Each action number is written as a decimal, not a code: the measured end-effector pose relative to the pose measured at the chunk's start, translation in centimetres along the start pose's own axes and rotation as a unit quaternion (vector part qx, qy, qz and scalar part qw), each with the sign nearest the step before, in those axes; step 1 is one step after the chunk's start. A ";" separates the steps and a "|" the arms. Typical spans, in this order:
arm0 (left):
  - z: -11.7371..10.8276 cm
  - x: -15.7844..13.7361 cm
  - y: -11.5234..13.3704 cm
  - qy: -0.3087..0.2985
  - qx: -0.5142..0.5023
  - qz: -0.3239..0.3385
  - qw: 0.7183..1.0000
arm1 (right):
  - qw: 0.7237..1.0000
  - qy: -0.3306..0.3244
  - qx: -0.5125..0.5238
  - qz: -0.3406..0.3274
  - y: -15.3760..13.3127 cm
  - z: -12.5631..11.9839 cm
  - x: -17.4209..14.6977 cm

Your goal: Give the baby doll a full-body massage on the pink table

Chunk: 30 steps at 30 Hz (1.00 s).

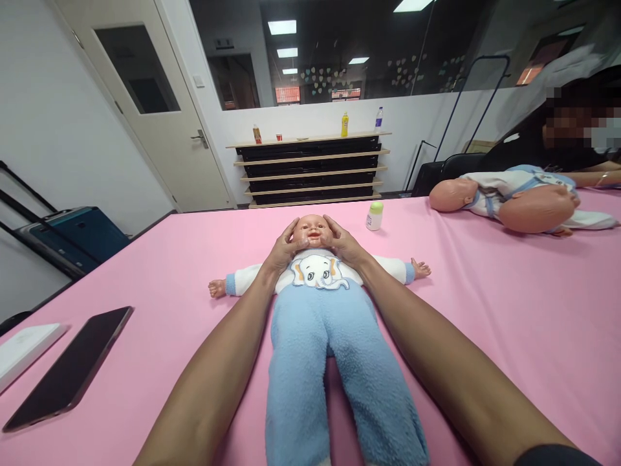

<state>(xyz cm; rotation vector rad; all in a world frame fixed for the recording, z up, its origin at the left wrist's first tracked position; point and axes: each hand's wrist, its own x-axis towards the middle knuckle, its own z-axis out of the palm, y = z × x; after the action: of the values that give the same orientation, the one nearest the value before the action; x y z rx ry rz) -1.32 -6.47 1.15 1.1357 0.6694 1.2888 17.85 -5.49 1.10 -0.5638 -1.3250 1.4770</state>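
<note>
A baby doll (323,317) lies on its back on the pink-covered table, its head away from me and its arms stretched out sideways. It wears a white top with an elephant face and fuzzy light blue trousers. My left hand (287,248) cups the left side of the doll's head (313,226), thumb near the mouth corner. On the other side, my right hand (343,243) cups the head too, its thumb by the cheek and chin. Both sets of fingers curve around toward the top of the head. Beyond my right hand stands a small white jar (374,217) with a green lid.
A dark phone (70,369) and a white box-like item (29,349) lie at the table's left. At the right, a person (543,129) sits behind other dolls (533,207). Behind the table are shelves (310,158) with bottles, a door (160,103) and a suitcase (72,239).
</note>
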 end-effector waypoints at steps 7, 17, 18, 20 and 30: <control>0.3 0.0 0.2 -0.015 -0.043 -0.003 0.999 | 0.999 0.048 0.012 0.001 0.9 -0.2 0.9; 0.4 -0.4 0.6 -0.002 0.014 0.004 1.000 | 0.998 0.019 -0.055 -0.003 -0.4 0.2 -0.3; 0.3 -0.3 0.4 -0.005 -0.009 0.001 1.000 | 1.000 0.009 -0.025 0.003 -0.2 0.1 -0.1; 0.3 -0.1 0.3 -0.007 -0.047 -0.001 0.999 | 1.000 0.007 0.021 0.014 0.2 0.0 0.4; 0.6 0.1 0.3 0.018 0.050 0.019 0.998 | 0.993 0.041 -0.112 -0.018 -0.3 0.4 -0.4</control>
<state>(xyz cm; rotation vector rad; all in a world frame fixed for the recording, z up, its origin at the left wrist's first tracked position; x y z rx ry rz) -0.87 -6.53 1.64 1.2138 0.7501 1.3229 17.77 -6.02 1.35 -0.7341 -1.4380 1.2709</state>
